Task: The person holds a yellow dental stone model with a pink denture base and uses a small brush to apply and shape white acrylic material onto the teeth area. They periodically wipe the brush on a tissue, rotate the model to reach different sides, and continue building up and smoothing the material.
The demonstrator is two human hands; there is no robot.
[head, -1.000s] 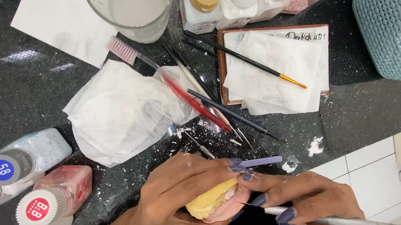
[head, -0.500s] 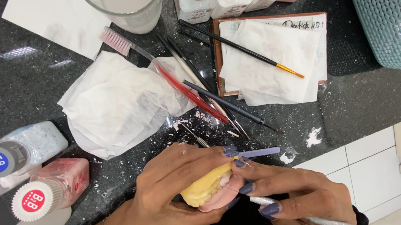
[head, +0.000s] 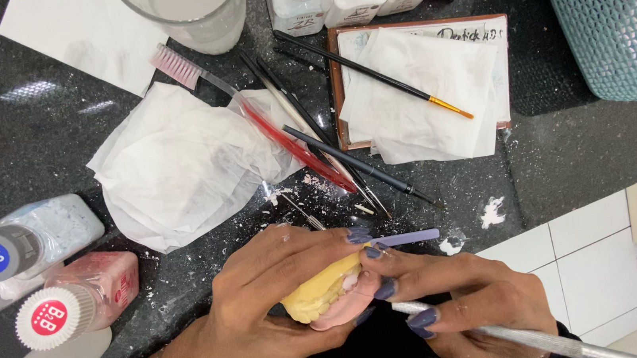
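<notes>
My left hand (head: 283, 291) is wrapped around a yellow and pink dental model (head: 324, 294), held just above the front edge of the black counter (head: 26, 140). My right hand (head: 469, 306) grips a silver metal tool handle (head: 512, 334) that runs off to the lower right. Its fingertips press against the model from the right. A thin lilac strip (head: 409, 237) pokes out between the fingertips of both hands. The working tip of the tool is hidden behind the fingers.
Crumpled white tissue (head: 181, 167), a red-handled tool (head: 295, 150) and several dark brushes (head: 348, 159) lie behind the hands. A tissue-covered brown tray (head: 424, 87), a glass (head: 187, 10), capped jars (head: 54, 313), and a teal basket (head: 620, 17) surround them. White crumbs (head: 492, 213) dot the counter.
The view has slid a little, so counter items sit slightly lower in frame. Both hands keep the same grip on the model and tool, with only small finger shifts.
</notes>
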